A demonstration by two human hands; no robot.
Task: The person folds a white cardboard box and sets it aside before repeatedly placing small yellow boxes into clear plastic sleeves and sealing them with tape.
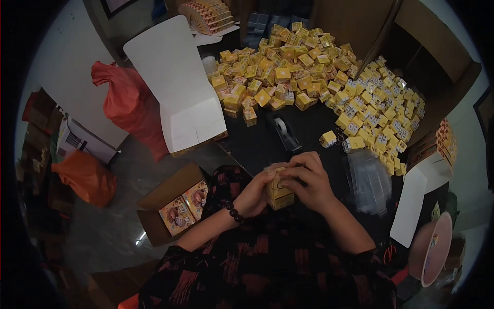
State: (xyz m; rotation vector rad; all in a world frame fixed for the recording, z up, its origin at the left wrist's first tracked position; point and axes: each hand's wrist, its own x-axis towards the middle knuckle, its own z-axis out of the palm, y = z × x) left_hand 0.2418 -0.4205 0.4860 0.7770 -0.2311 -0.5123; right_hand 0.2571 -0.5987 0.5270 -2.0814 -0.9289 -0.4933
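Observation:
Between my two hands, close to my body, is a small yellow box (280, 194), held upright. My left hand (256, 193) wraps round its left side, with a dark beaded bracelet on the wrist. The fingers of my right hand (309, 177) are bent against the upper right part of the same box. Just beyond the hands lies a black tape dispenser (284, 133). A large heap of small yellow boxes (283, 74) covers the far side of the black table (247, 141).
An open white carton (190, 116) stands at the left table edge, above a brown box (154, 221) of printed packs. Clear plastic bags (368, 183) lie right of my hands. A pink basin (431, 250) and another white-flapped carton (427, 177) are at the right.

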